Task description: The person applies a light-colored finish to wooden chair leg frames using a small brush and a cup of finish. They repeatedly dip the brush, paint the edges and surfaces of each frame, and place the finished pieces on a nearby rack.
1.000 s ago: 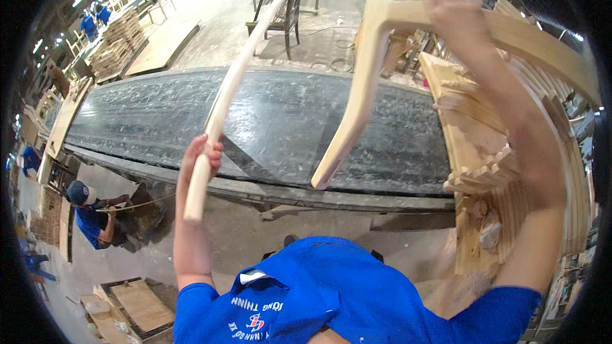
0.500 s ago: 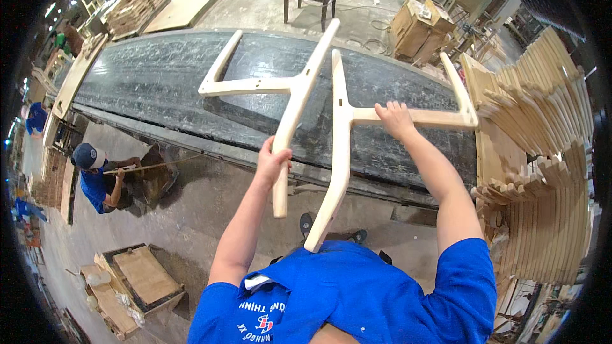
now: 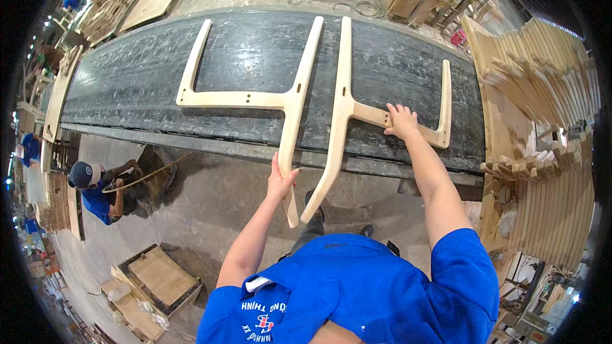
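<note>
Two pale wooden chair side frames lie side by side on a long black-topped table, their lower legs jutting over its near edge. My left hand is wrapped round the overhanging leg of the left chair frame. Its crossbar runs leftward to a shorter upright post. On the right chair frame, the crossbar runs rightward to its short post. My right hand rests over that crossbar, fingers spread across the wood. Small dark holes and slots show in both frames. The two long legs come close together near my body.
The black table spans the view. Stacked curved wooden parts stand close on my right. At lower left, a co-worker crouches by the table holding a long thin strip. A wooden box sits on the floor nearer me.
Both chair frames have come down flatter onto the table and spread apart at their outer ends. My left hand has moved lower; my right hand's fingers have spread. The view has shifted.
</note>
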Tool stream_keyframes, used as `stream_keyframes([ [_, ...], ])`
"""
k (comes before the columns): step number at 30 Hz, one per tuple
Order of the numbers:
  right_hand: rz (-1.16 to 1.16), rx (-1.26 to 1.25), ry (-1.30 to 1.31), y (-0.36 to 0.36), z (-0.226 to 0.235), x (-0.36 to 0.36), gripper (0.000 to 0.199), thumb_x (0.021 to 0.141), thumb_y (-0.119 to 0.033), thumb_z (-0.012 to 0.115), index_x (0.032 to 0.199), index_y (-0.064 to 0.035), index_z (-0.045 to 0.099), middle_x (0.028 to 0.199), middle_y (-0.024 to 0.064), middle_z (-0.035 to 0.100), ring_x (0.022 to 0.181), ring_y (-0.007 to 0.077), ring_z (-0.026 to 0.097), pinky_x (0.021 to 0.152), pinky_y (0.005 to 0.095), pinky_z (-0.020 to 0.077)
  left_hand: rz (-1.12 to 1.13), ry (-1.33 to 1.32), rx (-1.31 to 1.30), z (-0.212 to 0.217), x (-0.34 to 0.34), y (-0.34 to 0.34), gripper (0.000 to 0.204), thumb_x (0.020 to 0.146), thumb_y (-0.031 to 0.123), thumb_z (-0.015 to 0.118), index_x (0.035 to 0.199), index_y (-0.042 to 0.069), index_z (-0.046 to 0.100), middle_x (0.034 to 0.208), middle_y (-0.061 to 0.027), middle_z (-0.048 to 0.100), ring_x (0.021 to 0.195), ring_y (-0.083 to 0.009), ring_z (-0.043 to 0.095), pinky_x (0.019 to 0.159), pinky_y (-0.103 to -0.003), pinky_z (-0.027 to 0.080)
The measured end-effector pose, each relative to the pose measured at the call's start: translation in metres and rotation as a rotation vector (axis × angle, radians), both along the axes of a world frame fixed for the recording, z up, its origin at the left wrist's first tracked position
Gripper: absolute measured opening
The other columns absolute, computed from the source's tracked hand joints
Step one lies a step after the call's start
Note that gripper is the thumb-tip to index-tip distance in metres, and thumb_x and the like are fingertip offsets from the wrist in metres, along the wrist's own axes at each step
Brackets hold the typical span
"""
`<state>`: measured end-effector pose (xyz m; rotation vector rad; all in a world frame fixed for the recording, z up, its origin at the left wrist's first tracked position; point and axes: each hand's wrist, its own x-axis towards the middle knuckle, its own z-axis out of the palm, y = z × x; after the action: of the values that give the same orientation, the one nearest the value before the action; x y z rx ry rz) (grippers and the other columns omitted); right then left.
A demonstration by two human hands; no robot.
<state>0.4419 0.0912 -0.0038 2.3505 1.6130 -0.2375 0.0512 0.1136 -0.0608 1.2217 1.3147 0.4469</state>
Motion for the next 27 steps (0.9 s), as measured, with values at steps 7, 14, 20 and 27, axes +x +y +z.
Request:
stream_keyframes([
  [7, -0.024, 0.046, 0.090, -0.009, -0.024, 0.013, 0.071, 0.071, -0.041, 0.071, 0.130, -0.0219, 0.036, 0.122, 0.0028, 0.049, 0.114, 0.0242, 0.047, 0.090, 0.0484, 0.0392, -0.104, -0.042, 0.058, -0.005, 0.024, -0.007, 0.084, 0.076, 0.013, 0.063, 0.141, 0.017, 0.011, 0.090, -0.0146, 0.060, 0.057, -0.0182, 0.060, 0.051, -0.031, 0.052],
  [14, 0.011, 0.113, 0.069, -0.016, -0.029, 0.053, 0.052, 0.074, -0.038, 0.068, 0.118, -0.0210, 0.046, 0.108, 0.0037, 0.057, 0.105, 0.0252, 0.055, 0.083, 0.0483, 0.0421, -0.147, -0.083, 0.117, -0.007, 0.070, -0.029, 0.080, 0.078, 0.012, 0.061, 0.140, 0.013, 0.010, 0.094, -0.0151, 0.058, 0.061, -0.0203, 0.061, 0.053, -0.032, 0.053],
  [20, -0.044, 0.247, 0.062, -0.078, -0.033, 0.104, 0.059, 0.072, -0.026, 0.071, 0.123, -0.0177, 0.044, 0.125, 0.0043, 0.045, 0.121, 0.0245, 0.039, 0.093, 0.0566, 0.0343, -0.366, 0.270, 0.299, -0.005, 0.126, -0.056, 0.081, 0.079, 0.021, 0.062, 0.141, 0.013, 0.011, 0.108, -0.0225, 0.057, 0.086, -0.0319, 0.063, 0.073, -0.040, 0.051],
  [27, -0.155, 0.243, 0.094, -0.115, -0.049, 0.091, 0.077, 0.073, -0.027, 0.072, 0.137, -0.0218, 0.029, 0.138, 0.0051, 0.032, 0.128, 0.0244, 0.031, 0.102, 0.0554, 0.0268, -0.307, 0.147, 0.124, -0.017, 0.109, -0.066, 0.083, 0.079, 0.027, 0.064, 0.141, 0.009, 0.012, 0.123, -0.0239, 0.048, 0.106, -0.0341, 0.055, 0.088, -0.040, 0.045],
])
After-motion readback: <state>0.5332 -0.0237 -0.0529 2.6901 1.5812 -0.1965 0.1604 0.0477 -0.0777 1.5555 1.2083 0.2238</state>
